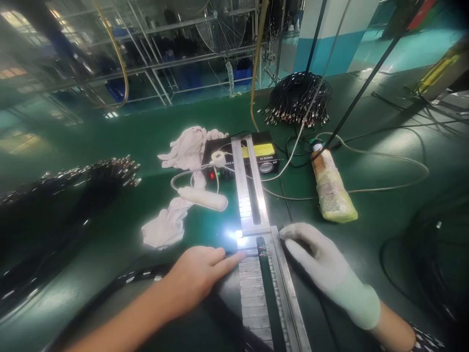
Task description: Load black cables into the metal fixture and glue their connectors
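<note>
A long metal jig [254,293] with slots across it runs up the middle of the bench. Above it sits a slotted metal plate [261,195]. My bare left hand [196,274] comes in from the left, its index fingertip resting on the jig's slotted edge. Its thumb lies a little apart, and the other fingers are mostly hidden. A bright light glares just above that fingertip. My right hand [322,259] wears a white glove. Its curved fingers and thumb are apart, with the fingertips at the right side rail [289,288] of the jig.
Behind the jig stands a black control box [269,152]. White gloves [166,225] and a white handle-shaped piece [203,199] lie left. A wrapped bottle [333,186] lies right. Black cable bundles [298,100] sit at the back and along the left [54,220]. Hanging cords cross the right.
</note>
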Motion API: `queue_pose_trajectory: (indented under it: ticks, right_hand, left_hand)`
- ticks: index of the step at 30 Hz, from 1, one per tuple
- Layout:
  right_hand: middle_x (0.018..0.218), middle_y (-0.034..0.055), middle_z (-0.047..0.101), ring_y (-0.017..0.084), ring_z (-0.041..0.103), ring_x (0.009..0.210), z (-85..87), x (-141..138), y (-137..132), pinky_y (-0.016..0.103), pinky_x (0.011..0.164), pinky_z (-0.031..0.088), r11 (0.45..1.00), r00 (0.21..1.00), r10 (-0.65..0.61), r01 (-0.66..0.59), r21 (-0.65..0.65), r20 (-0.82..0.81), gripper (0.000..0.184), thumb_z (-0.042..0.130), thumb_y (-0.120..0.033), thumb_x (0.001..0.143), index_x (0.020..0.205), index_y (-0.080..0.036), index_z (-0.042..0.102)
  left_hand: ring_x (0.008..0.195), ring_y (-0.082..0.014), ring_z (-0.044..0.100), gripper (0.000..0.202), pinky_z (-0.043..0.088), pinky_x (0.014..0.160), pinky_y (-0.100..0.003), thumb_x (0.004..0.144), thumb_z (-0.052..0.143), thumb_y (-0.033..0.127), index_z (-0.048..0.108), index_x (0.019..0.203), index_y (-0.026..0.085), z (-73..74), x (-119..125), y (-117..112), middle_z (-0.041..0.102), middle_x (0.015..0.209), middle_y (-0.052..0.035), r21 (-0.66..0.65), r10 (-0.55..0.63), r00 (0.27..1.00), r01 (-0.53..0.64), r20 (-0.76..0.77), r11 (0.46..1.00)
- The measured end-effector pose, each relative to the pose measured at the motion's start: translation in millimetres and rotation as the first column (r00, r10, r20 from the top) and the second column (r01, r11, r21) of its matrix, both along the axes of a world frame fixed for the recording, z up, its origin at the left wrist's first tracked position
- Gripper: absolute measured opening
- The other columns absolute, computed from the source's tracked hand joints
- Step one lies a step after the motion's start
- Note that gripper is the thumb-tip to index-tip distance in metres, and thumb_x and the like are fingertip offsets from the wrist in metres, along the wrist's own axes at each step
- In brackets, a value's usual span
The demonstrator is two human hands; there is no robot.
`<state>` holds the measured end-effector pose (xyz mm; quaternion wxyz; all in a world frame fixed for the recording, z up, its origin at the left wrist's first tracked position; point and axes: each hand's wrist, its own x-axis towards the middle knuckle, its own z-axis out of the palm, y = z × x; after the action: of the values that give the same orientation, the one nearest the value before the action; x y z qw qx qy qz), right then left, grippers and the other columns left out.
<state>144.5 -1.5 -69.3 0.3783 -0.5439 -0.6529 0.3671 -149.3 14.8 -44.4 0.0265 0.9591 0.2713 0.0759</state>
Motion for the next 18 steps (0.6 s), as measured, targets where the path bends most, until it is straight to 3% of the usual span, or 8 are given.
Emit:
queue_pose_trajectory:
  ticks: [7, 18]
  right_hand:
    - [0.099, 0.002, 0.068, 0.022, 0.064, 0.096, 0.9, -0.1, 1.5, 0.037, 0.089, 0.052, 1.0, 1.0, 0.0, 0.0, 0.02, -0.001, 0.017, 0.052, -0.032, 0.093, 0.091, -0.026, 0.067]
    - [0.103, 0.0037, 0.066, 0.023, 0.062, 0.1, -2.9, 1.4, -0.7, 0.041, 0.091, 0.052, 1.0, 0.999, 0.012, -0.013, -0.015, -0.034, 0.017, 0.052, -0.034, 0.095, 0.096, -0.026, 0.066]
  left_hand:
    - [0.054, -0.0135, 0.039, 0.054, 0.023, 0.051, -0.028, 0.094, 0.029, 0.004, 0.041, 0.143, 0.024, -4.8, -2.8, 7.2, 0.046, 0.07, 0.0033, 0.008, -0.013, 0.999, 0.013, -0.043, 1.0]
    - [0.054, -0.0124, 0.039, 0.037, 0.025, 0.05, -0.026, 0.1, 0.027, 0.012, 0.05, 0.126, 0.022, -5.9, 3.8, 9.0, 0.044, 0.069, 0.004, -0.111, 0.013, 0.992, 0.0, 0.122, 0.994]
